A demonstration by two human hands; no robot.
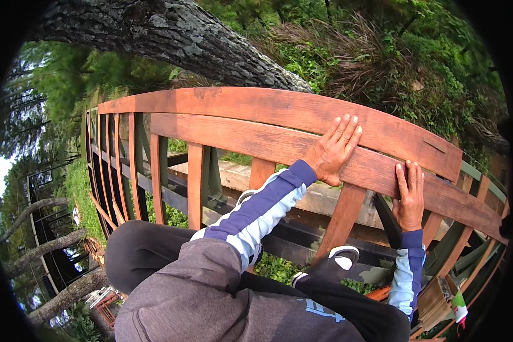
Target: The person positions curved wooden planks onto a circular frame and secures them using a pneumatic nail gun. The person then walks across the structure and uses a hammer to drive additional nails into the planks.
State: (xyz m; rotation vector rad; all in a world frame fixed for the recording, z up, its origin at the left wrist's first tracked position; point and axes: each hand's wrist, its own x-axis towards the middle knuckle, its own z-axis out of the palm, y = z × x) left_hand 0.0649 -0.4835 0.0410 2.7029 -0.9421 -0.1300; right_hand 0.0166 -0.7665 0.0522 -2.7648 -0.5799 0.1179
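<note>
My left hand (333,149) lies flat, fingers together, on the lower of two reddish-brown wooden rail planks (239,137). My right hand (409,196) presses flat on the same plank further right, fingers pointing up. Neither hand holds anything. Both sleeves are dark blue with white panels. Below them are my grey top, my dark trousers and a dark shoe with a white sole (332,263), set near a black beam (290,239) behind the rail's upright slats.
The wooden railing (125,165) curves away to the left with several upright slats. A thick lichen-covered tree trunk (199,43) crosses above it, with shrubs and grasses (382,57) beyond. A brown box-like object (436,302) sits at lower right.
</note>
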